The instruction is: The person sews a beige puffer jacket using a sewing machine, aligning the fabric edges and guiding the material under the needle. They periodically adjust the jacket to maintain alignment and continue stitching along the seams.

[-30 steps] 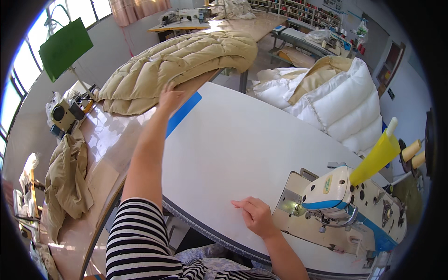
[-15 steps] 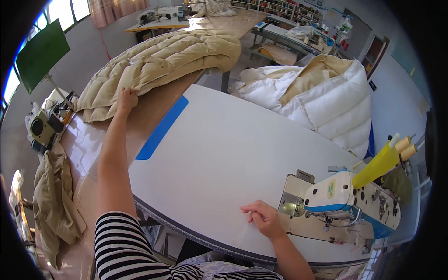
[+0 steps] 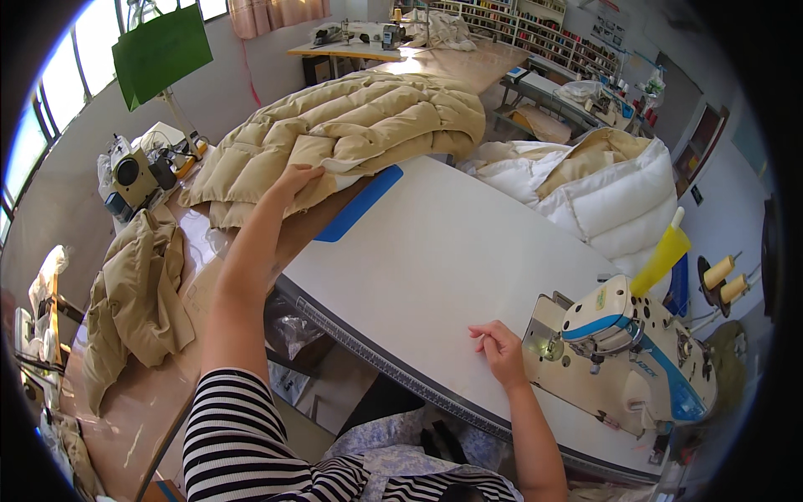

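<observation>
A tan quilted padded garment [image 3: 335, 121] is spread in a heap across the brown table at the far left. My left hand [image 3: 297, 181] reaches out to its near edge, fingers closed on the fabric; a small white patch of lining shows beside them. My right hand [image 3: 499, 345] rests on the white sewing table [image 3: 435, 243], holding nothing I can see, its fingers loosely bent and somewhat apart. Just right of it stands a white and blue sewing machine [image 3: 623, 322], with no cloth visible under its presser foot.
A white and tan quilted piece [image 3: 594, 184] is piled behind the sewing table. Tan cloth [image 3: 138, 293] drapes over the brown table at left, near another machine [image 3: 134, 171]. Thread cones [image 3: 726, 280] stand at right. A green bag [image 3: 163, 54] hangs by the window.
My left hand has shifted right along the garment's near edge, and the edge there looks lifted, showing white. My right hand stays beside the machine. The whole view has swung left.
</observation>
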A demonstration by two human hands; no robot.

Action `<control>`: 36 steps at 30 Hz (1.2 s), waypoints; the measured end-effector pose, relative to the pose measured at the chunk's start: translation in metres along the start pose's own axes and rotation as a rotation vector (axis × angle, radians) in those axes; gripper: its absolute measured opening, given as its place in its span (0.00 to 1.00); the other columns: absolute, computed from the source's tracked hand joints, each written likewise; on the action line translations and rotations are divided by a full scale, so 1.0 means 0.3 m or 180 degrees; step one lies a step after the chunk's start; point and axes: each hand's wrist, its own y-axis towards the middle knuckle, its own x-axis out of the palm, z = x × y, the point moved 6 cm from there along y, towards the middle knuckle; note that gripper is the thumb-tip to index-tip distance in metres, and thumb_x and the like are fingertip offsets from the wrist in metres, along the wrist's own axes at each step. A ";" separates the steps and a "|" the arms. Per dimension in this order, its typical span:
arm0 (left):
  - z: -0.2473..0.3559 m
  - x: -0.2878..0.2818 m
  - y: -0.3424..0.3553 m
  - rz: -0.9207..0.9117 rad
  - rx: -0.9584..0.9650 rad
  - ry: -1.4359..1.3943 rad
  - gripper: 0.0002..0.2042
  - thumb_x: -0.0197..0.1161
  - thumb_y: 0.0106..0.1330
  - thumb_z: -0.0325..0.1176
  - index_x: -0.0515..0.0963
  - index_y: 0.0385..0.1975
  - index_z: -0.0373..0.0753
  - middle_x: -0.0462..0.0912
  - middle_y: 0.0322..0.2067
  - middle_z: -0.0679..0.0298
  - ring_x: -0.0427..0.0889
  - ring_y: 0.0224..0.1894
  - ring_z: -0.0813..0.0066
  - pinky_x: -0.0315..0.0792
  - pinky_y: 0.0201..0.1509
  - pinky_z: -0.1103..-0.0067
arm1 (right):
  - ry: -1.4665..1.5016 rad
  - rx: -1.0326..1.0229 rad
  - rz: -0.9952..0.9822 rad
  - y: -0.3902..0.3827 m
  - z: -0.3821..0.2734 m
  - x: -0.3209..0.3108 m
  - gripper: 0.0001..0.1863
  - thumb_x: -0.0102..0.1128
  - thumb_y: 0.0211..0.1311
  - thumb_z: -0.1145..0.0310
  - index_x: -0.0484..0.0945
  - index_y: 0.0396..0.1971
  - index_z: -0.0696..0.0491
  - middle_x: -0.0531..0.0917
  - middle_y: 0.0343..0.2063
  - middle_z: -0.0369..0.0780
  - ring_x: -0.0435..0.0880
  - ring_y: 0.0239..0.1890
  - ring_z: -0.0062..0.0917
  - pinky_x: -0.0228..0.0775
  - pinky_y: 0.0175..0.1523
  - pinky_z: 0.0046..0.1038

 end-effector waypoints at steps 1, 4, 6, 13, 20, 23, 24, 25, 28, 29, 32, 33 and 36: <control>-0.017 -0.015 0.017 0.0257 -0.0020 -0.0042 0.19 0.71 0.57 0.43 0.85 0.44 0.37 0.83 0.35 0.65 0.79 0.35 0.75 0.73 0.40 0.76 | -0.0032 -0.0030 0.0017 -0.003 -0.004 0.000 0.18 0.44 0.60 0.85 0.85 0.40 0.56 0.83 0.33 0.40 0.80 0.26 0.18 0.72 0.31 0.19; 0.112 -0.062 0.034 0.0934 0.0402 0.0006 0.21 0.68 0.59 0.46 0.85 0.45 0.37 0.85 0.33 0.62 0.82 0.34 0.67 0.74 0.42 0.71 | -0.0116 -0.0050 0.0006 -0.005 -0.005 -0.002 0.18 0.44 0.61 0.85 0.85 0.40 0.56 0.83 0.33 0.40 0.80 0.26 0.18 0.72 0.31 0.20; 0.351 -0.127 -0.026 0.1744 0.0935 0.0659 0.22 0.62 0.63 0.48 0.83 0.45 0.35 0.86 0.34 0.54 0.85 0.38 0.59 0.74 0.45 0.67 | -0.0128 -0.0074 0.0057 -0.001 0.005 -0.004 0.17 0.45 0.61 0.84 0.84 0.40 0.57 0.83 0.33 0.40 0.80 0.26 0.18 0.73 0.33 0.20; 0.880 0.058 -0.689 0.0567 0.2903 0.0063 0.17 0.54 0.74 0.42 0.75 0.32 0.31 0.75 0.22 0.66 0.72 0.28 0.80 0.71 0.35 0.76 | 0.0883 0.0782 0.0217 0.012 0.075 -0.039 0.15 0.47 0.71 0.74 0.83 0.47 0.58 0.85 0.39 0.41 0.84 0.31 0.21 0.76 0.45 0.23; 0.307 0.784 -1.594 -0.3130 0.1941 -0.0110 0.09 0.56 0.75 0.36 0.76 0.38 0.36 0.72 0.21 0.51 0.71 0.23 0.65 0.69 0.30 0.70 | 0.1806 0.1898 -0.0128 0.078 -0.036 -0.022 0.47 0.60 0.68 0.55 0.42 0.74 0.60 0.62 0.69 0.52 0.75 0.62 0.36 0.71 0.61 0.34; 0.277 0.973 -1.753 -0.3960 0.1913 -0.1355 0.15 0.55 0.75 0.38 0.77 0.36 0.30 0.80 0.28 0.52 0.79 0.31 0.51 0.75 0.37 0.67 | -0.0123 0.1233 -0.0505 0.029 -0.101 0.036 0.47 0.64 0.66 0.55 0.46 0.74 0.61 0.63 0.70 0.50 0.73 0.63 0.35 0.66 0.65 0.30; 0.295 0.983 -1.752 -0.3539 0.2461 -0.1047 0.14 0.56 0.74 0.38 0.77 0.36 0.30 0.80 0.29 0.54 0.80 0.32 0.53 0.76 0.37 0.67 | -0.0317 0.1155 -0.0615 -0.025 -0.112 0.047 0.47 0.65 0.64 0.60 0.47 0.74 0.59 0.63 0.70 0.50 0.66 0.68 0.34 0.58 0.70 0.27; 0.333 0.994 -1.739 -0.3210 0.3074 -0.0759 0.14 0.57 0.73 0.38 0.78 0.36 0.31 0.81 0.31 0.56 0.82 0.34 0.55 0.78 0.38 0.68 | -0.0152 0.1281 -0.0776 -0.091 -0.112 0.050 0.46 0.64 0.64 0.61 0.47 0.74 0.58 0.63 0.69 0.50 0.67 0.68 0.34 0.57 0.71 0.27; 0.488 1.006 -1.531 -0.1446 0.4456 0.0683 0.09 0.60 0.68 0.36 0.80 0.38 0.38 0.80 0.32 0.59 0.82 0.30 0.60 0.78 0.32 0.70 | 0.0090 0.1566 -0.1526 -0.293 -0.115 0.052 0.43 0.61 0.65 0.63 0.49 0.74 0.56 0.66 0.68 0.50 0.68 0.68 0.33 0.56 0.71 0.27; 0.543 1.029 -1.401 -0.1284 0.4550 0.0995 0.10 0.57 0.70 0.39 0.81 0.39 0.39 0.80 0.32 0.61 0.82 0.28 0.57 0.77 0.31 0.67 | -0.0038 0.1419 -0.1686 -0.351 -0.129 0.047 0.42 0.60 0.65 0.63 0.50 0.74 0.56 0.67 0.67 0.50 0.68 0.68 0.32 0.57 0.70 0.27; 0.599 1.110 -1.018 -0.0965 0.4462 0.2520 0.16 0.53 0.73 0.49 0.81 0.47 0.48 0.79 0.56 0.63 0.71 0.64 0.62 0.73 0.58 0.66 | -0.0196 0.1325 -0.2150 -0.492 -0.149 0.038 0.41 0.58 0.65 0.64 0.51 0.74 0.56 0.69 0.67 0.48 0.69 0.67 0.31 0.58 0.69 0.27; 0.547 1.127 -0.922 -0.1262 0.4163 0.3080 0.24 0.50 0.71 0.57 0.78 0.56 0.48 0.77 0.59 0.66 0.70 0.65 0.56 0.59 0.71 0.63 | -0.0058 0.1140 -0.2332 -0.540 -0.171 0.033 0.40 0.58 0.64 0.64 0.51 0.74 0.56 0.69 0.67 0.47 0.69 0.67 0.31 0.59 0.69 0.27; 0.251 1.064 -0.890 -0.1635 0.2343 0.3891 0.36 0.50 0.67 0.65 0.70 0.64 0.42 0.66 0.68 0.62 0.69 0.66 0.54 0.67 0.63 0.52 | -0.0435 0.1559 -0.2411 -0.704 -0.160 -0.130 0.36 0.57 0.64 0.66 0.59 0.71 0.57 0.72 0.64 0.47 0.71 0.65 0.29 0.60 0.69 0.27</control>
